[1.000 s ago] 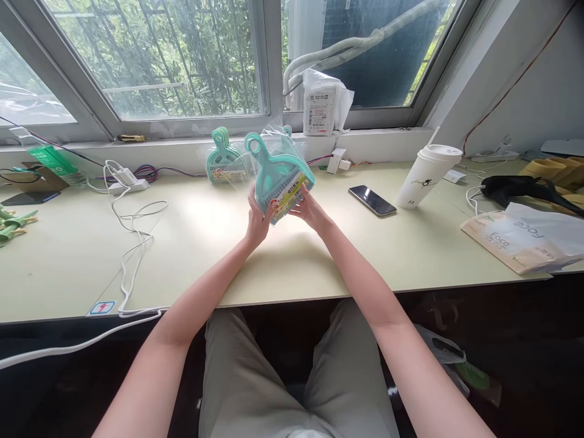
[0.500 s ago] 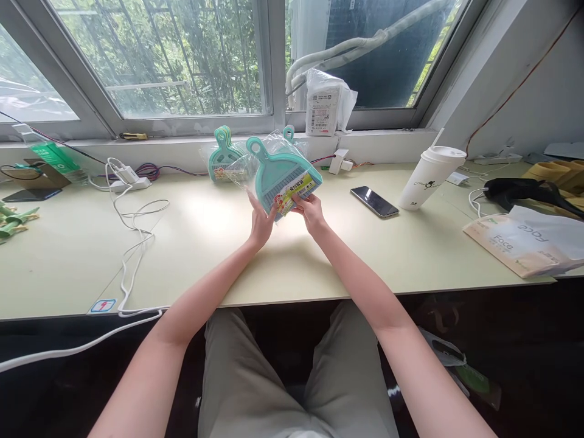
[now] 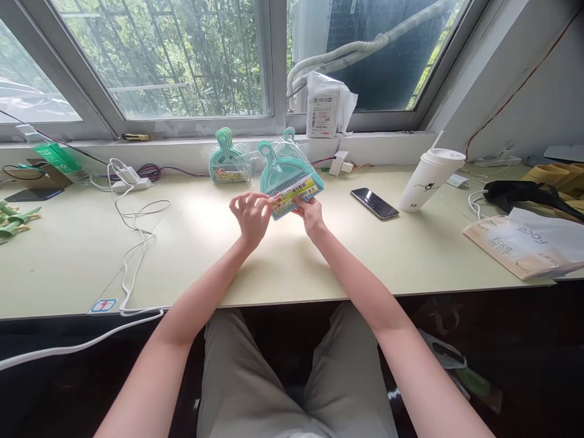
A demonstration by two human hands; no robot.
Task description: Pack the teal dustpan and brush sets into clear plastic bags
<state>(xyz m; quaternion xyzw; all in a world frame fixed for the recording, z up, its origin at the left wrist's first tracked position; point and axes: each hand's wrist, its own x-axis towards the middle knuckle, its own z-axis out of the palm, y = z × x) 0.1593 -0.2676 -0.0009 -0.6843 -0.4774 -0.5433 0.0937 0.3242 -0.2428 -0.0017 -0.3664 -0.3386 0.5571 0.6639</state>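
A turquoise dustpan-and-brush set (image 3: 292, 173) in clear plastic, with a yellow-green printed label, is tilted above the desk. My right hand (image 3: 311, 214) grips its lower right part, thumb on the label and fingers behind. At its lower left edge, my left hand (image 3: 252, 218) has its knuckles up and its fingers bent, the fingertips closed at the plastic wrapper; the thumb is mostly hidden. Behind, a stack of similar wrapped dustpans (image 3: 224, 159) leans against the sill wall. Another turquoise handle (image 3: 289, 132) shows behind the held set.
To the right are a phone (image 3: 375, 202), a white cup with a straw (image 3: 431, 179) and a tissue pack (image 3: 524, 240). White cables (image 3: 137, 234) run across the desk at left, near a power strip (image 3: 132, 184). A wrapped package (image 3: 325, 109) stands on the sill.
My left hand has shifted left and turned knuckles up, from holding the set's lower edge to its wrapper edge. The dustpan set has turned a little more upright, still in my right hand.
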